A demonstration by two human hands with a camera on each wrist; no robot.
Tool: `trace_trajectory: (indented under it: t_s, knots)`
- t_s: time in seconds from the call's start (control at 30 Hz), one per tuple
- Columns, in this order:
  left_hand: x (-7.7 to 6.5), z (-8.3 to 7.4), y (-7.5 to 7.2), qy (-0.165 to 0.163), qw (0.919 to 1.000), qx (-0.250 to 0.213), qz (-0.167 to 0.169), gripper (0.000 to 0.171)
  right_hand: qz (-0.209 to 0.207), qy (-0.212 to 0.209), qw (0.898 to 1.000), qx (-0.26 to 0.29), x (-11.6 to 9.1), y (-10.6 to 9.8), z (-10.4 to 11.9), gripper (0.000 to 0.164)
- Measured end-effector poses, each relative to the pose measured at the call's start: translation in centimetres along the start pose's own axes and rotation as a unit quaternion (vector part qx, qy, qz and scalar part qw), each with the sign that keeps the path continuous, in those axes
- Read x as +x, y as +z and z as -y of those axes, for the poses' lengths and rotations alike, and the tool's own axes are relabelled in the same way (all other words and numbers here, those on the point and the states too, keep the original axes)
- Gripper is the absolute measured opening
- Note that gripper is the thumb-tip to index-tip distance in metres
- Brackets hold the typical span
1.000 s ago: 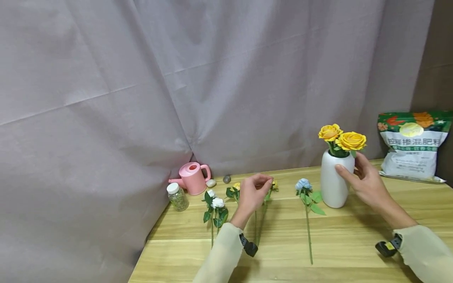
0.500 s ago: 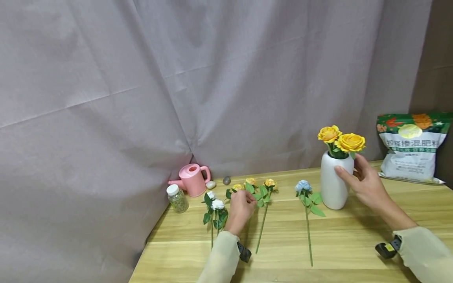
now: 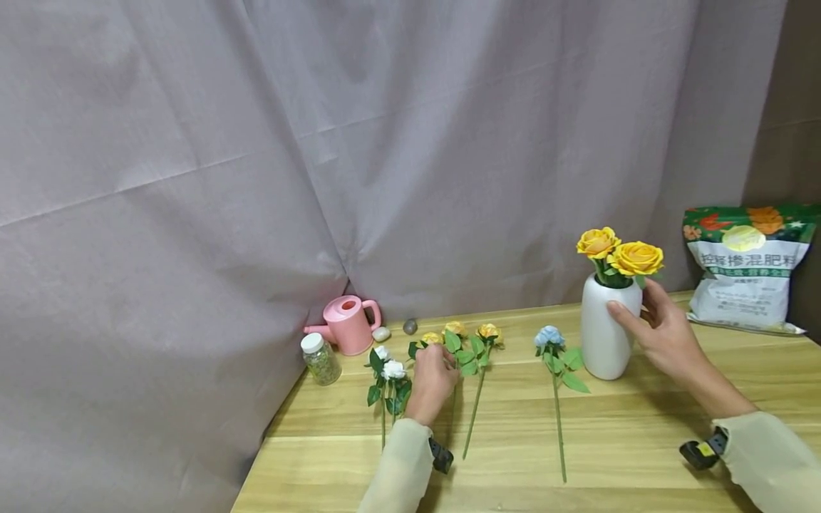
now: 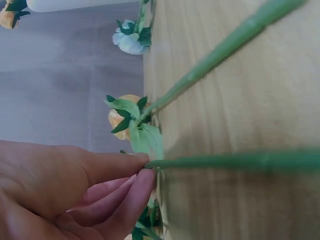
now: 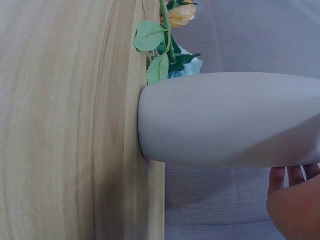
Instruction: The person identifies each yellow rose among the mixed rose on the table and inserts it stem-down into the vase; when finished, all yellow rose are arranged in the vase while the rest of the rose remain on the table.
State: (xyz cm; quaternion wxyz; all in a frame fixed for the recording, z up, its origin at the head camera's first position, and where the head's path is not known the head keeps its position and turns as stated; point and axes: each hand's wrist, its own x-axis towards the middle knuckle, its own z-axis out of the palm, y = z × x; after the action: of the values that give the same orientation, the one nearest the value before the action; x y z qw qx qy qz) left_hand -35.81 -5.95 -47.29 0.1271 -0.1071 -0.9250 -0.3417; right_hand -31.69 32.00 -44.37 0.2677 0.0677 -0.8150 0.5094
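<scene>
My left hand (image 3: 432, 381) pinches the green stem (image 4: 225, 161) of a yellow rose (image 3: 456, 328) between thumb and fingertips, just below its leaves. Beside it on the right lies another yellow rose (image 3: 489, 333), its stem slanting toward the front. A third yellow bloom (image 3: 431, 338) shows behind the hand, its stem hidden. My right hand (image 3: 663, 342) holds the upper side of a white vase (image 3: 603, 331), thumb on the front and fingers behind. Upright on the table, the vase bears two large yellow roses (image 3: 635, 257).
A blue rose (image 3: 550, 338) lies between the yellow ones and the vase. White roses (image 3: 394, 370) lie left of my left hand. Farther left stand a pink watering can (image 3: 349, 328) and a lidded jar (image 3: 322, 362), with two pebbles (image 3: 410, 326) nearby. A fertilizer bag (image 3: 744, 274) stands back right.
My left hand has moved left and nearer the front, from the right-hand yellow rose to the stem of its neighbour. The right hand has stayed on the vase.
</scene>
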Motion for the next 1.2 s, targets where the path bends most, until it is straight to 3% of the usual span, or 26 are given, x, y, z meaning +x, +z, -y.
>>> trace_trajectory:
  t_s: [0.2,0.47,0.67,0.83,1.07,1.2]
  knots:
    - [0.3,-0.4,-0.4,-0.016,0.9992,-0.035,0.013,0.02,-0.001,-0.003,1.0,0.002,0.0,0.1,0.0,0.067]
    - [0.5,-1.6,-1.6,-0.014,0.9974,-0.07,0.006,0.019,-0.004,-0.001,1.0,-0.001,-0.1,0.2,-0.1,0.067]
    - [1.2,-3.8,-2.5,0.003,0.9935,-0.114,0.002,0.02,-0.003,0.002,1.0,-0.003,-0.2,0.1,-0.2,0.068]
    - [2.3,-6.9,-3.1,0.043,0.9883,-0.141,-0.04,0.021,-0.002,0.0,1.0,-0.005,-0.2,0.1,-0.1,0.068]
    - [3.3,-11.4,-3.5,0.095,0.9668,-0.216,-0.097,0.029,0.0,0.01,1.0,-0.009,-0.3,0.0,0.0,0.069]
    - [3.6,-13.8,-3.7,0.123,0.9444,-0.284,-0.111,0.028,-0.001,0.013,1.0,-0.008,-0.3,0.0,0.0,0.069]
